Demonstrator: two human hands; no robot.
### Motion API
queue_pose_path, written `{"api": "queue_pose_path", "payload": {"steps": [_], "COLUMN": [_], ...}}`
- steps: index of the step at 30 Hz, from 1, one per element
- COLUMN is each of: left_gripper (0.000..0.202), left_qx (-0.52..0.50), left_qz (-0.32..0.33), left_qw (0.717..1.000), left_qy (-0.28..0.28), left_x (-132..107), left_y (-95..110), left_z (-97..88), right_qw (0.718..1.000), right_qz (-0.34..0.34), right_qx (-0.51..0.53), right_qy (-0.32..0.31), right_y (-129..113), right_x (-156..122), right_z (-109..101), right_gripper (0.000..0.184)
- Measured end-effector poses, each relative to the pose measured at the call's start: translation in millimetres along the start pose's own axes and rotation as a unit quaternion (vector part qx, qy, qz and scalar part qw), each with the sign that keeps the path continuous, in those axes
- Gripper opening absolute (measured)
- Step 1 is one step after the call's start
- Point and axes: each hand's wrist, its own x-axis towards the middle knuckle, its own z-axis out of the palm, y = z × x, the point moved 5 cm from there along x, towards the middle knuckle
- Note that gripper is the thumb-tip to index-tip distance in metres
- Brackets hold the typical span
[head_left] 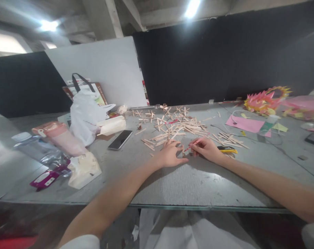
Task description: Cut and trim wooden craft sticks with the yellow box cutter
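On the grey tabletop, my left hand point(171, 154) is curled with its thumb and fingertips around a short wooden stick point(183, 152), which stands roughly upright between them. My right hand point(205, 149) pinches a thin red-and-white striped strip point(198, 141); one end of it reaches toward the stick. Whether strip and stick touch is too small to tell. Just beyond both hands lies a loose pile of flat wooden sticks point(193, 125). Several sticks joined into star shapes point(160, 122) are behind and left of it. A yellow-and-black utility knife point(228, 149) rests beside my right wrist.
Leftward are a smartphone point(120, 139), a white plastic bag point(83, 116), a pink bottle point(60, 138), a clear bottle point(35, 148) and a purple object point(44, 180). To the right lie pink paper point(246, 124), a cable and a spiky paper craft point(263, 102). Panels stand behind.
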Motion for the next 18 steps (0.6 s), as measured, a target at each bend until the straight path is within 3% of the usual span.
{"api": "queue_pose_path", "payload": {"steps": [4, 11, 15, 18], "left_gripper": [0.077, 0.082, 0.084, 0.087], "left_qx": [-0.008, -0.046, -0.070, -0.080], "left_qz": [-0.004, 0.010, 0.025, 0.023], "left_qw": [1.000, 0.999, 0.997, 0.996], "left_qy": [-0.025, -0.027, -0.036, -0.042], "left_x": [1.6, 7.9, 11.2, 12.0], "left_y": [-2.5, -11.1, -18.6, -21.1], "left_z": [-1.6, 0.6, 5.4, 7.3], "right_qw": [1.000, 0.991, 0.996, 0.996], "right_qz": [0.009, 0.012, -0.020, -0.004], "right_qx": [0.017, 0.101, 0.059, 0.049], "right_qy": [0.013, -0.082, -0.070, -0.081], "right_y": [-8.0, 0.7, 5.1, 2.0], "right_x": [-3.0, -0.2, 3.7, -0.6], "right_z": [-4.0, -5.6, -12.7, -8.4], "right_gripper": [0.044, 0.036, 0.038, 0.039]}}
